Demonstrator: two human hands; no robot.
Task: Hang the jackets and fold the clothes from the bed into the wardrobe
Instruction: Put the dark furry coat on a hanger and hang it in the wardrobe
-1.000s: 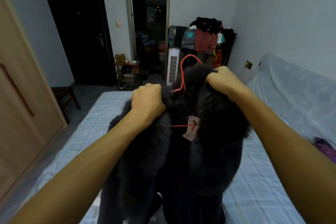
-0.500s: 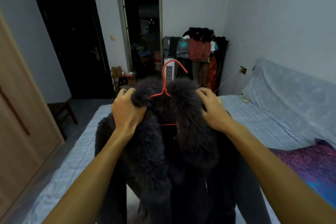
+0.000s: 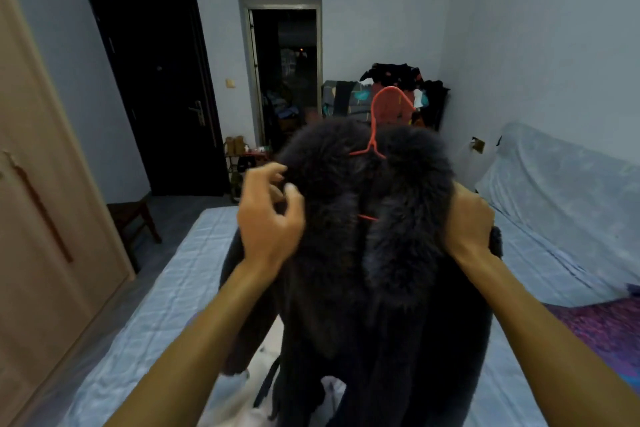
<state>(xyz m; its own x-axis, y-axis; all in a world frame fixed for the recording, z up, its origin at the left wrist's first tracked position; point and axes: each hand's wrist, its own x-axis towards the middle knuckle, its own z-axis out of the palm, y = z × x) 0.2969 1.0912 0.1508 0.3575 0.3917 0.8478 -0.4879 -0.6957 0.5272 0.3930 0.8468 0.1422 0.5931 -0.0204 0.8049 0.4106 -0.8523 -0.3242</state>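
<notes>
The fur jacket [image 3: 363, 270] on its red hanger [image 3: 376, 135] looks soft and bulky; the right hand [image 3: 467, 222] clutches 1 shoulder, probably the surest hold, while the left hand [image 3: 270, 218] curls loosely, holding nothing.

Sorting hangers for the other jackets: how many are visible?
1: the red hanger in the collar of the dark furry jacket. More may be hidden on the clothes rack behind.

Counted: 1 fur-collared jacket [image 3: 381, 270], 1 red hanger [image 3: 375, 135], 1 left hand [image 3: 268, 218], 1 right hand [image 3: 469, 222]. Near: 1 bed [image 3: 166, 288]; left: 1 wardrobe [image 3: 45, 218], 1 stool [image 3: 133, 218]. Far: 1 black door [image 3: 156, 97], 1 open doorway [image 3: 287, 80], 1 clothes rack [image 3: 398, 78].
</notes>
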